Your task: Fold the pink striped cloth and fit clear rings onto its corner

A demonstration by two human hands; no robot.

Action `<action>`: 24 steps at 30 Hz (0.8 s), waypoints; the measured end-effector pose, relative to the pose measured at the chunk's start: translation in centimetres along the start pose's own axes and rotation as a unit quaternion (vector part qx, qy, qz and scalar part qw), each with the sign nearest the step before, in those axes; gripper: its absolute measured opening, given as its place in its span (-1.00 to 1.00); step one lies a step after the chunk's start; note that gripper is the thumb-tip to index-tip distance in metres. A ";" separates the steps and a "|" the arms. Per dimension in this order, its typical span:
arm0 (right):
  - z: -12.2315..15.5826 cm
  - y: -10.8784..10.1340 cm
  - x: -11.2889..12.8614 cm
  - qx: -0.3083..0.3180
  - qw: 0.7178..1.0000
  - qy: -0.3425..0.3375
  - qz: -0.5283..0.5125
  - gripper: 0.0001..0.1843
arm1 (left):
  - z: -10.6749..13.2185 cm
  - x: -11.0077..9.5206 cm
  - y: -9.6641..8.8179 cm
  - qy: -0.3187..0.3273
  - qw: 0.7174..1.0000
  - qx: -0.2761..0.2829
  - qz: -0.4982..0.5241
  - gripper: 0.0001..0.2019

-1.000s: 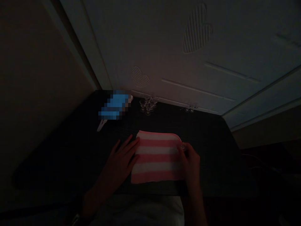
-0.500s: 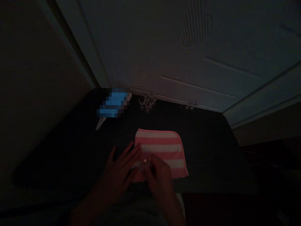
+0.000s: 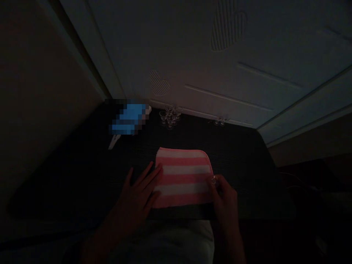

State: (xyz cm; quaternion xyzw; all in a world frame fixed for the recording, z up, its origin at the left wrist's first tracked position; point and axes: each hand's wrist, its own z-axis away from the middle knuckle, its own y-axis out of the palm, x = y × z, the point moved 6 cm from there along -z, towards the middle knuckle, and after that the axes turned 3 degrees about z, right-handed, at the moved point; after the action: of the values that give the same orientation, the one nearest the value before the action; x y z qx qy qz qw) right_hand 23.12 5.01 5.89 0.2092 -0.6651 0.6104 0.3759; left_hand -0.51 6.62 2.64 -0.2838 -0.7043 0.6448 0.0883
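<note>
A pink and white striped cloth point(image 3: 184, 179) lies flat near the front of the dark table. My left hand point(image 3: 141, 190) rests with fingers spread, its fingertips on the cloth's left edge. At the cloth's right edge, my right hand point(image 3: 225, 194) pinches a small clear glass point(image 3: 213, 179) between thumb and forefinger. Much of that glass is hidden by the fingers, and the dim light blurs its shape. Toward the back stands a cluster of small clear stemmed glasses point(image 3: 170, 117). Farther right is a smaller group of clear glass pieces point(image 3: 219, 121).
On the dark table point(image 3: 242, 157), a blurred-out blue screen point(image 3: 129, 117) leans on a white stand point(image 3: 114, 141) at the back left. A pale panel point(image 3: 192, 55) with raised hearts and bars rises behind the table. Thin cables point(image 3: 291, 176) show at the right.
My right hand has moved right with the small glass, from the cloth's lower middle to its right edge. My left hand stays on the left edge. The view has shifted slightly.
</note>
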 end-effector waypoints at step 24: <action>-0.7 4.8 5.7 0.048 0.992 -0.093 -0.075 -0.76 | -0.1 0.1 -0.3 0.010 1.000 0.003 -0.020 -0.48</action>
State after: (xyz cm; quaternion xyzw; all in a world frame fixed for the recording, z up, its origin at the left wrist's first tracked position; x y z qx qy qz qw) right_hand 16.20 7.55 7.04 0.3321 -0.6493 0.5896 0.3470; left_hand -0.62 6.70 2.93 -0.2751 -0.7069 0.6424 0.1092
